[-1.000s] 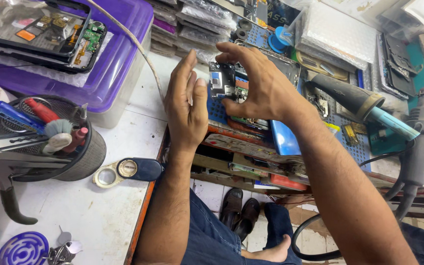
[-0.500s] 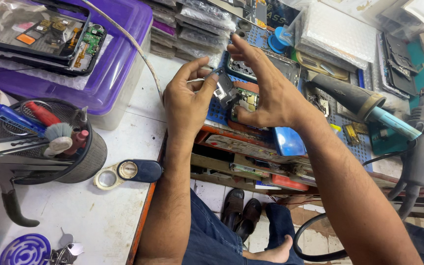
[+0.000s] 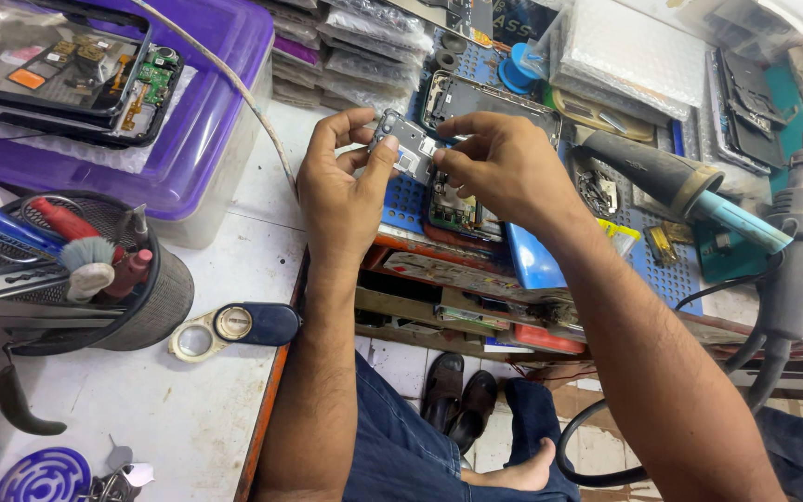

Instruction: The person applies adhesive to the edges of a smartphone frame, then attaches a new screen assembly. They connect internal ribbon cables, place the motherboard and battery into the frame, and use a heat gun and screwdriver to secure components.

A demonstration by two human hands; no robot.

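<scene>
**Both hands hold a small phone part above an opened phone**

The left hand [image 3: 346, 191] and the right hand [image 3: 504, 167] meet over the workbench, each pinching one side of a small grey phone part [image 3: 409, 149]. The left thumb and forefinger close on its left edge; the right fingertips grip its right edge. The part is held in the air, tilted, just above an opened phone [image 3: 462, 153] that lies on a blue mat [image 3: 401, 200].

To the right, a hot air tool [image 3: 676, 181] rests on the bench with its nozzle pointing towards the phone. On the left stands a black mesh cup [image 3: 141, 302] full of brushes and tools, with a folding magnifier [image 3: 234, 327] beside it on the white table [image 3: 169, 409]. A purple tub [image 3: 206, 121] behind carries another dismantled phone [image 3: 58, 65].
</scene>
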